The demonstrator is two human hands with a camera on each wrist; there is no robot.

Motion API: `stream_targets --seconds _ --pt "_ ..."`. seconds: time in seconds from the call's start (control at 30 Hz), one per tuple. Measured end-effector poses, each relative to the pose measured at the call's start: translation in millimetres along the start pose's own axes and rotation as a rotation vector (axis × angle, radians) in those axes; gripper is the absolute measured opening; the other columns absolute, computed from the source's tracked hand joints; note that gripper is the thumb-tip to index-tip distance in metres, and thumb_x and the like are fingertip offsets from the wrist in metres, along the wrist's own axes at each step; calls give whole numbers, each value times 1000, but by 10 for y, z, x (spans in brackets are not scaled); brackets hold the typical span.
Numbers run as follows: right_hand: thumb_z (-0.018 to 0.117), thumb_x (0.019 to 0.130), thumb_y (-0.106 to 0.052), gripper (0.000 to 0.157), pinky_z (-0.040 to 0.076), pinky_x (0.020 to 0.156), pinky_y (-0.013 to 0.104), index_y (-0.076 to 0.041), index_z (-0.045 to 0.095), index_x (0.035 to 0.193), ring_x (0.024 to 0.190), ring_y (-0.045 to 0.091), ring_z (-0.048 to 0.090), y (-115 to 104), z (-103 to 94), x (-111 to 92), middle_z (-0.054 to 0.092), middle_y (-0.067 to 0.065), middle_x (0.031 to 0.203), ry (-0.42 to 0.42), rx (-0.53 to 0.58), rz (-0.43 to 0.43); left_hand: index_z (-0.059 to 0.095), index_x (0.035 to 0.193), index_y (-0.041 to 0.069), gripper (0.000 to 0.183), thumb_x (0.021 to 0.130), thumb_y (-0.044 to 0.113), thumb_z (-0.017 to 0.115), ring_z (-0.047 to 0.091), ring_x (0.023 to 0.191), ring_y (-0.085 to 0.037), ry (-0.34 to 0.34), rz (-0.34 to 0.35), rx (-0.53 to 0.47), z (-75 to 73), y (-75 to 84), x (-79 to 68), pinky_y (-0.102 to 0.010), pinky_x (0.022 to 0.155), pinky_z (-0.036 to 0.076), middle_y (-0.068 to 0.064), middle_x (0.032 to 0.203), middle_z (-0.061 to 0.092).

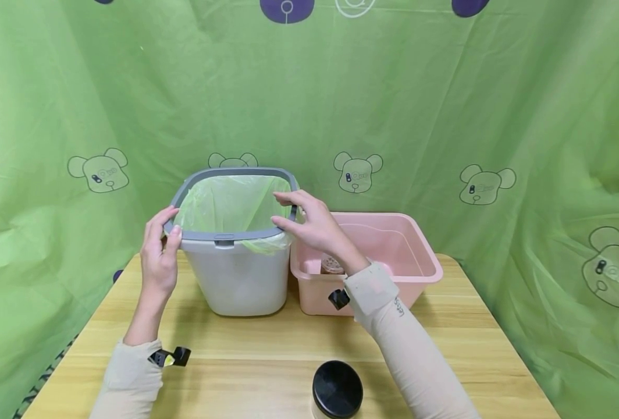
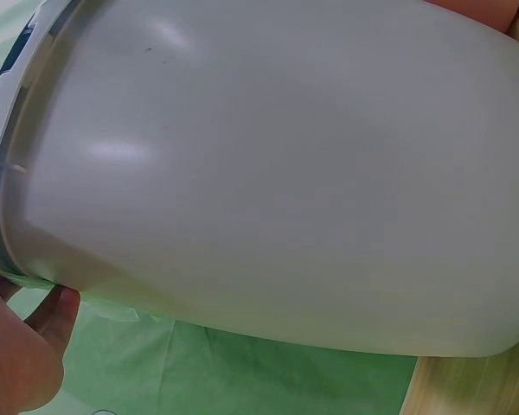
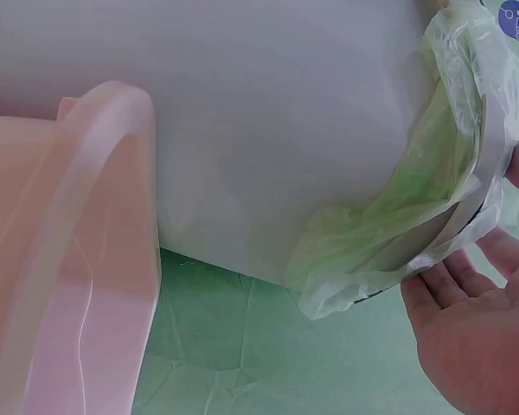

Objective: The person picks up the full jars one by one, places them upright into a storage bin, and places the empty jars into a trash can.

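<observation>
A pale grey trash can (image 1: 236, 282) with a darker grey rim ring (image 1: 246, 172) stands at the back left of the table. A thin green trash bag (image 1: 220, 201) lines it, its edge hanging out at the front and bunched along the right side. My left hand (image 1: 159, 253) grips the rim's left front corner, fingertips tucked under the edge in the left wrist view. My right hand (image 1: 315, 224) lies across the rim's right side, fingers and thumb extended over the opening, near the bag's gathered edge (image 3: 450, 156).
Right of the can stands a pink bin (image 1: 409, 244) with a small round item (image 1: 331, 265) inside, partly behind my right wrist. A jar with a black lid (image 1: 337, 389) stands at the table's front. A green curtain (image 1: 393, 105) hangs behind the wooden table (image 1: 246, 361).
</observation>
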State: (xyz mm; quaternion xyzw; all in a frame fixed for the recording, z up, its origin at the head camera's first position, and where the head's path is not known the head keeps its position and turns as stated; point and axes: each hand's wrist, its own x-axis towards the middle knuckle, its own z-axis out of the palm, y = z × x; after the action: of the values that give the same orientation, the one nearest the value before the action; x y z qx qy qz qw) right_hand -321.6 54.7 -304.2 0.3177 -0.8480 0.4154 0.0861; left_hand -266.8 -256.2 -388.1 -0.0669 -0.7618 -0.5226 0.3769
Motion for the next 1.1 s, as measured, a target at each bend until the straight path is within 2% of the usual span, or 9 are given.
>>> stream_targets --seconds 0.3,0.43,0.6,0.7,0.87,1.1 --pt "74 96 -30 56 41 119 45 -15 57 148 133 21 56 15 -44 -65 61 5 143 13 27 -20 58 146 18 46 102 29 53 44 144 -27 1 1 -5 1 5 0 -61 116 40 -3 156 48" --pt "73 97 -27 56 40 121 40 -14 57 148 133 19 55 24 -97 -149 61 6 142 14 80 -23 58 147 18 46 102 29 53 44 144 -26 -1 -2 1 2 5 3 -61 115 40 -2 156 48" --pt "72 98 -24 54 38 122 35 -14 56 148 135 19 54 33 -177 -290 60 5 141 20 123 -14 58 147 19 46 103 30 52 44 144 -24 -1 -9 11 -1 5 6 -55 115 41 0 157 48" --pt "72 98 -24 54 40 121 38 -13 56 148 136 22 54 58 -220 -393 60 7 141 11 120 -19 58 147 20 46 103 30 52 44 144 -24 1 -10 16 -4 4 5 -54 115 42 0 157 48" --pt "71 99 -23 55 40 121 44 -12 55 150 138 25 53 130 -288 -608 58 8 146 -20 102 -33 57 147 19 46 103 31 52 44 144 -25 -1 -12 17 -7 2 -5 -59 114 41 -1 157 48" --pt "72 98 -20 55 44 117 51 -13 54 150 136 29 55 231 -394 -1008 59 9 146 -32 71 -17 57 147 19 45 103 30 52 43 145 -26 -6 -13 13 -9 8 -8 -61 115 40 -2 157 47"
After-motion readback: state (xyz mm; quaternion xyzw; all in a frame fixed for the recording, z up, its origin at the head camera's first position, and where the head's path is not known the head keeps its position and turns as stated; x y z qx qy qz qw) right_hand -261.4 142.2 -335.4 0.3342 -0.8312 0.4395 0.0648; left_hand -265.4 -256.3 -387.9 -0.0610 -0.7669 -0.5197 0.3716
